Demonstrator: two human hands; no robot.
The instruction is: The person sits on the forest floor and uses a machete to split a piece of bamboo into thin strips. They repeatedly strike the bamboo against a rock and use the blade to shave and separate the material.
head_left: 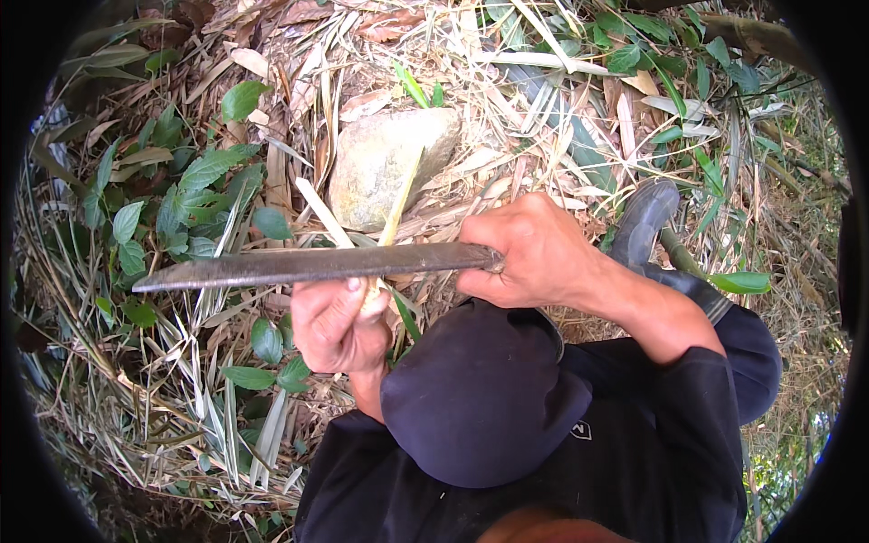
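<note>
A long dark machete [312, 265] lies almost level across the middle, its blade pointing left. My right hand [529, 249] is closed round its right end, and the handle is mostly hidden in the fist. Just under the blade, my left hand [339, 328] pinches a pale bamboo piece between thumb and fingers. Beyond the blade the piece shows as two spread strips: a whitish strip [323, 213] to the left and a yellowish strip [402, 201] to the right. The blade covers the spot where they meet.
A large tan stone [376, 172] rests on the ground just beyond the strips. Dry leaves and stalks cover the soil, with green plants [195, 195] at left. My bent knee [480, 389] in dark cloth is close below the hands; a dark boot [644, 222] stands at right.
</note>
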